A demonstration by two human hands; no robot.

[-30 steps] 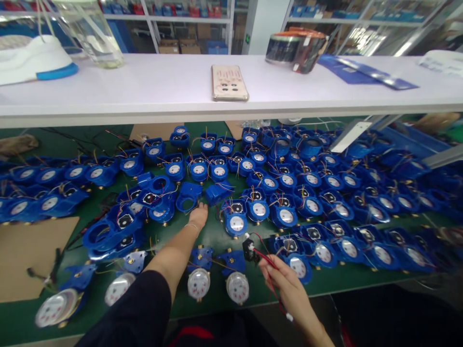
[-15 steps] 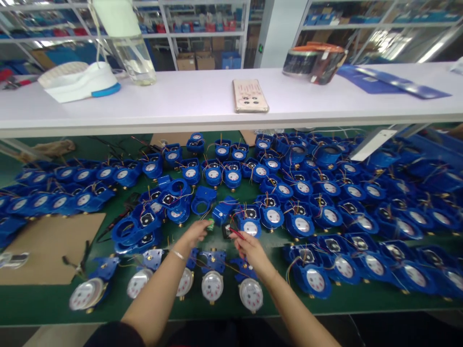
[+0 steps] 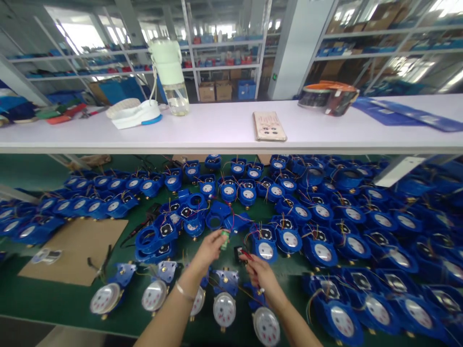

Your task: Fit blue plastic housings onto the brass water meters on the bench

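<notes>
My left hand (image 3: 211,248), wearing a pale bracelet, pinches a small green part (image 3: 224,239), perhaps a circuit board or battery. Close by on the right, my right hand (image 3: 259,271) is closed on a small black block with red wires (image 3: 238,254); the two parts are apart. Thin dark and red wires loop above the green part, over a blue housing (image 3: 237,220). Beneath my forearms lies a row of round-dialled water meters (image 3: 224,308) with blue brackets, one partly hidden by the left arm. A wired blue meter (image 3: 265,248) stands beside my right hand.
Rows of blue meters (image 3: 321,250) cover the green bench on the right, with more (image 3: 96,206) at left. Stacked blue rings (image 3: 146,238) and a cardboard sheet (image 3: 79,241) lie left of my hands. A white shelf (image 3: 217,132) overhead holds a bottle (image 3: 168,72) and phone (image 3: 269,126).
The view has tilted up and turned left, so everything sits lower and further right. The green part is raised more upright in my left hand. Both hands keep their hold.
</notes>
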